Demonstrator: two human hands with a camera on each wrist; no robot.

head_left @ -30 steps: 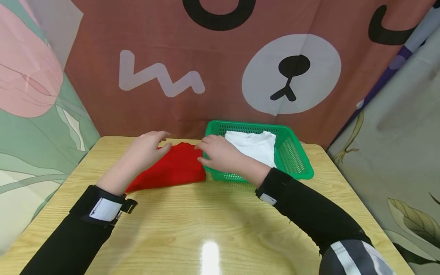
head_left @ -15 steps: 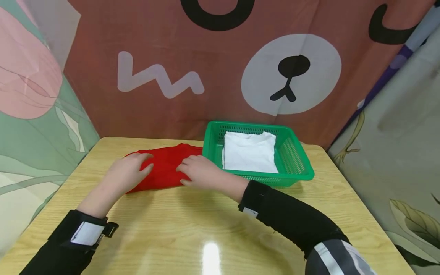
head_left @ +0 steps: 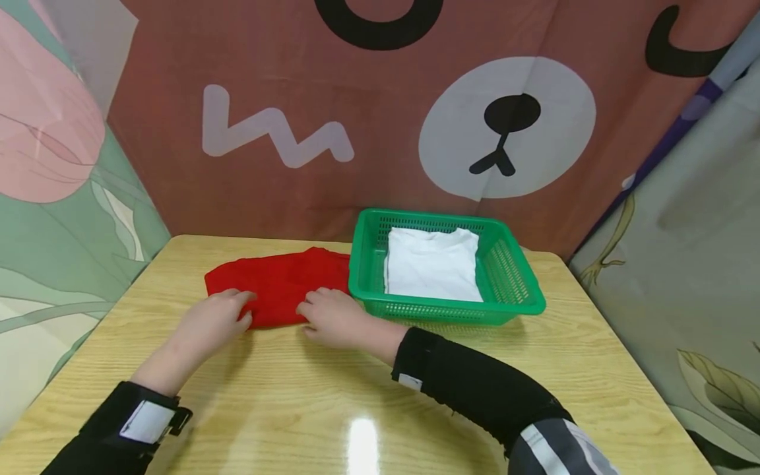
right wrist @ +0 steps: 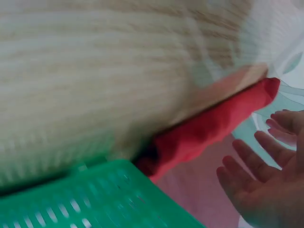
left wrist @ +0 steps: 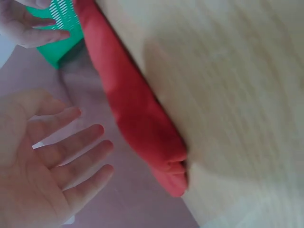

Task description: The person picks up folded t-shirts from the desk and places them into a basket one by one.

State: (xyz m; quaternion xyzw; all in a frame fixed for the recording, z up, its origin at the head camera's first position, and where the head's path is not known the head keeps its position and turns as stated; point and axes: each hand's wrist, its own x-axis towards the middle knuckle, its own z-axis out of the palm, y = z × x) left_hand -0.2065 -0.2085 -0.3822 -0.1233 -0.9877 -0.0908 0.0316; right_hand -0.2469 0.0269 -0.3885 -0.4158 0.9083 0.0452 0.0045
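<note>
A folded red cloth lies flat on the table, left of the green basket. Over its near left part is my left hand, palm down, overlapping the cloth's edge in the head view. My right hand is likewise over the near edge, further right and close to the basket. The left wrist view has the left hand with fingers spread and relaxed, a gap between them and the cloth. In the right wrist view, the right hand's fingers are loosely extended beside the cloth, holding nothing.
The green plastic basket stands at the back right, its left side against the cloth's right end in the head view. A folded white cloth lies inside it. Behind the wooden table hangs a brown printed curtain.
Both hands have moved left and nearer to me, down to the red cloth's near edge. My right hand has left the front of the basket. The cloth lies as before.
</note>
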